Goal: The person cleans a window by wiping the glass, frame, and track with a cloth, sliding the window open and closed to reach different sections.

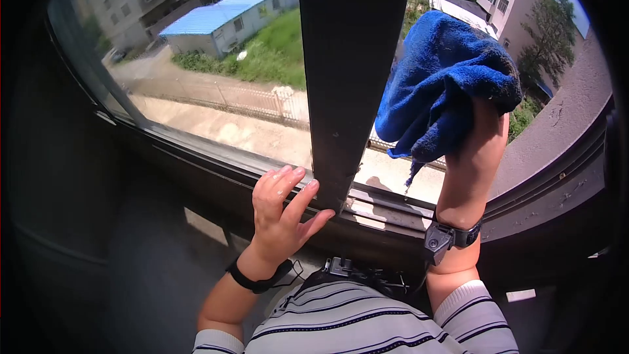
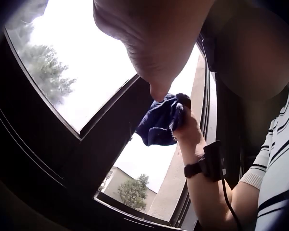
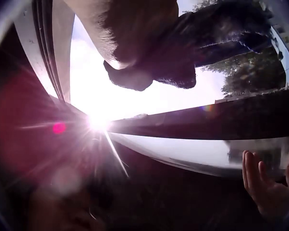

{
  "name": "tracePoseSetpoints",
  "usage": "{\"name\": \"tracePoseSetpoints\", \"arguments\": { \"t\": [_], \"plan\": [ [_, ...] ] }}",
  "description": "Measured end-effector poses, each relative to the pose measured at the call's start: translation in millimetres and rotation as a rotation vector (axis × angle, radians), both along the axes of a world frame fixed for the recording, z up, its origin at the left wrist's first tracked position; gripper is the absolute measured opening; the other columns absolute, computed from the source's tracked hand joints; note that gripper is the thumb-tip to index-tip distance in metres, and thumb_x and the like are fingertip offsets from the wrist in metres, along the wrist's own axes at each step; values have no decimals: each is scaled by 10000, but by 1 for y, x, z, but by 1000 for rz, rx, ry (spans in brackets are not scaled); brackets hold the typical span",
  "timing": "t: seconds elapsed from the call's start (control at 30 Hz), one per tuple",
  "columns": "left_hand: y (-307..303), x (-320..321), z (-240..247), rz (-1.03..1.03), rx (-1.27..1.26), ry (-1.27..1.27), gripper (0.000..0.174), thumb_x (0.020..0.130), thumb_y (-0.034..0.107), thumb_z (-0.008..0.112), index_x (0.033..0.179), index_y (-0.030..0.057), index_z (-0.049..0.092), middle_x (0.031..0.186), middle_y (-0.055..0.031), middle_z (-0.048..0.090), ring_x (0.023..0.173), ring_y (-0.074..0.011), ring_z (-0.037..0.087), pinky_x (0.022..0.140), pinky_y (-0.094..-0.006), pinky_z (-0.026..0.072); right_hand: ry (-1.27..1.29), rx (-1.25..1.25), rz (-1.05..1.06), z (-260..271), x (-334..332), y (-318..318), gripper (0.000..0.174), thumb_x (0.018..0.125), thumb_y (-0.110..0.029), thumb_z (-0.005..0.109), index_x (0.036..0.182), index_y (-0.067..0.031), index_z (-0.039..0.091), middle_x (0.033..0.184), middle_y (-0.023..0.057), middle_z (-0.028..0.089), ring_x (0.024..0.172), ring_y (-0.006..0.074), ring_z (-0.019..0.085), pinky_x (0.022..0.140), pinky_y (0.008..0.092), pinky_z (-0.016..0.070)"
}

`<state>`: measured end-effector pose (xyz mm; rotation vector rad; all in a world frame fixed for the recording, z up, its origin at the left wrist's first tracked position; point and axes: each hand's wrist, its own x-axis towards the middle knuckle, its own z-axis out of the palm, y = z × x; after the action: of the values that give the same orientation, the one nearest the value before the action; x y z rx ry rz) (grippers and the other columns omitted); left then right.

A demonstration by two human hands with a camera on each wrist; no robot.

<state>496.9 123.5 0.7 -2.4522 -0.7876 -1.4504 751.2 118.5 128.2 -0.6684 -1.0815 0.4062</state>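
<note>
A blue cloth [image 1: 445, 85] is bunched over my right hand [image 1: 483, 132], raised in the window opening right of the dark upright frame [image 1: 347, 78]. The cloth hides most of that hand's fingers; in the left wrist view the right hand [image 2: 188, 131] grips the dark-looking cloth [image 2: 159, 122]. A thin end of it hangs down. My left hand [image 1: 280, 213] is at the lower sill beside the foot of the upright, its fingers spread and slightly bent, holding nothing. Whether its fingertips touch the frame, I cannot tell.
Left of the upright is a glass pane [image 1: 223, 92]. Sliding tracks [image 1: 386, 215] run along the bottom of the opening, and a rough outer wall [image 1: 557, 137] borders it at right. Outside are a blue-roofed building [image 1: 226, 16], grass and a fence. Bright sun glares in the right wrist view.
</note>
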Motion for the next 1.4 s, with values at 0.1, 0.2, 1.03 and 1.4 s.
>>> {"name": "tracePoseSetpoints", "arguments": {
  "t": [0.1,0.2,1.03,1.4],
  "plan": [
    [2,-5,28,56,118,40,580,828,313,779,1302,69,550,1370,-171,490,1274,-392,466,1048,-509,400,113,49,21,-17,8,-31,216,968,-88,561,1137,29,624,1082,108,664,945,201,659,857,334,527],
    [5,0,95,109,279,138,580,836,275,744,1332,55,536,1439,-152,466,1384,-413,372,1124,-508,314,298,-6,88,-36,0,-66,180,963,-67,580,1100,24,653,1092,127,683,969,217,667,878,355,534],
    [0,19,9,79,410,962,359,815,146,566,1132,-3,643,1256,-94,584,1322,-272,458,1203,-477,241,505,-370,184,-125,-3,-179,440,895,-187,682,1230,69,558,1130,155,654,1020,249,662,928,398,536],
    [-33,34,1,19,72,973,134,808,114,603,925,83,660,914,-34,594,977,-209,574,972,-373,439,613,-264,400,-122,13,-149,249,956,-46,551,1193,14,600,1105,115,666,1011,217,652,918,378,527]
  ]
}}
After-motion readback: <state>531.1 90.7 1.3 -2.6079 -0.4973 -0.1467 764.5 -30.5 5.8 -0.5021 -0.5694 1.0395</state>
